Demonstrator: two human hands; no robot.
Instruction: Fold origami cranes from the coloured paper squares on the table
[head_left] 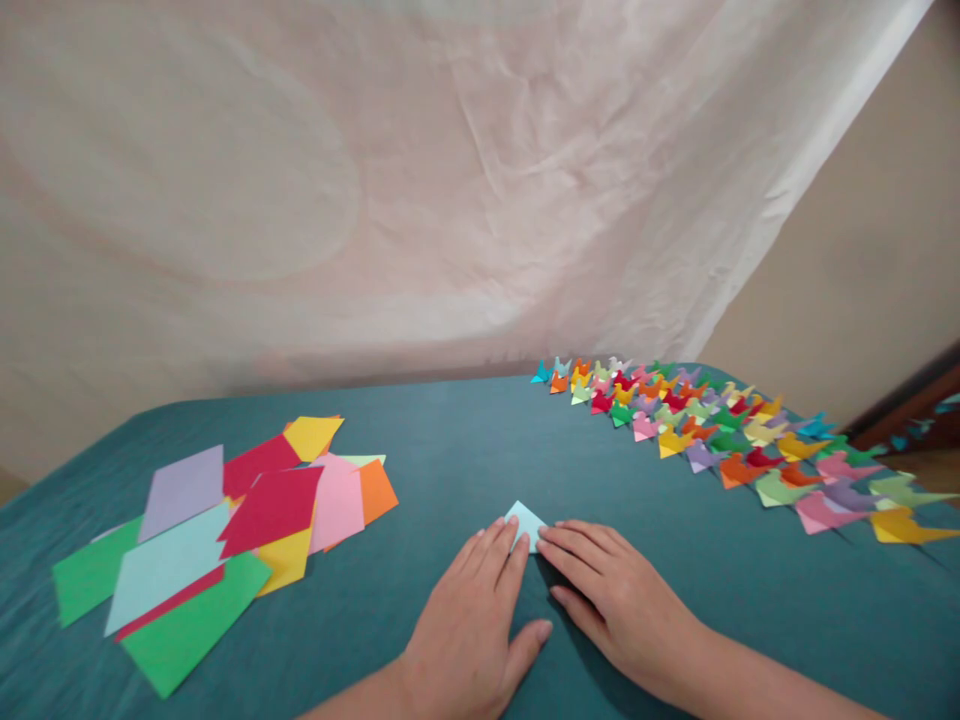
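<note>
A small pale blue piece of folded paper [526, 520] lies on the teal cloth between my hands, its pointed corner facing away from me. My left hand [480, 610] rests over its left side, fingers stretched out and pressing it down, thumb spread to the right. From the right, my right hand [615, 590] touches the paper's right corner with its extended fingertips, the thumb held lower and apart. The fingers hide part of the paper's lower left.
Loose coloured paper sheets [172, 570] overlap on the left. Rows of folded paper birds [697, 430] stand along the right side. The teal cloth [450, 440] covers the table, and a pale hanging sheet [420, 200] closes off the back.
</note>
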